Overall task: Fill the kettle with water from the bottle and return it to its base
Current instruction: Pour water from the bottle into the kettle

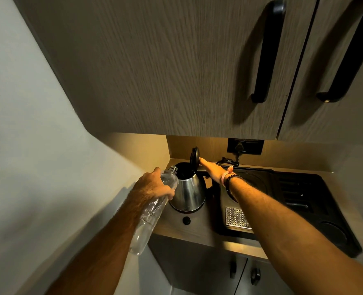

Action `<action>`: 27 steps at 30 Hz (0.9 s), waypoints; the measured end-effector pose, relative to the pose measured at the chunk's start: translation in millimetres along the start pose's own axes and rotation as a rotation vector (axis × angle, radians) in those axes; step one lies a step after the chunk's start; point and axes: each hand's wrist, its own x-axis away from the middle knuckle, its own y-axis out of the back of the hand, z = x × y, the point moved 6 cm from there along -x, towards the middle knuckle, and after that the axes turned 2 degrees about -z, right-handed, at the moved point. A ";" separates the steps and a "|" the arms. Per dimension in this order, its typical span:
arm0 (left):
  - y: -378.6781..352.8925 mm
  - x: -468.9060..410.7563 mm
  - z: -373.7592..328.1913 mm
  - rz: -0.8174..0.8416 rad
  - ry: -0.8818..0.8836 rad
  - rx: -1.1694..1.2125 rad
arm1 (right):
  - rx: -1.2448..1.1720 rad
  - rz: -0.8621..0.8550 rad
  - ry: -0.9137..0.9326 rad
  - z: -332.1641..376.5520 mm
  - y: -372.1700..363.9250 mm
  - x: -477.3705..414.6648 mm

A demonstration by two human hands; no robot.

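A steel kettle (190, 193) stands on the wooden counter with its black lid (194, 156) flipped up. My left hand (153, 187) grips a clear plastic bottle (149, 213), tilted so its open neck rests at the kettle's rim. My right hand (212, 169) is closed on the kettle's black handle, with the thumb against the raised lid. The bottle's black cap (186, 220) lies on the counter in front of the kettle. A round recess (246, 177) in the black tray to the right may be the kettle's base; my right forearm partly hides it.
A black tray (304, 201) with a metal drip grille (236, 218) fills the counter's right side. A wall socket (245, 146) with a plugged cord is behind. Upper cabinets (176, 67) hang low overhead. A wall stands at the left.
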 end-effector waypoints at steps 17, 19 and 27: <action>-17.5 22.7 41.8 -0.640 0.053 0.503 | 0.063 -0.041 -0.062 24.4 9.8 41.2; -21.4 22.3 44.6 -0.694 0.052 0.545 | 0.059 -0.035 -0.079 23.2 8.7 40.9; -30.3 20.3 51.0 -0.810 -0.054 0.690 | 0.057 -0.051 -0.100 25.2 9.9 41.4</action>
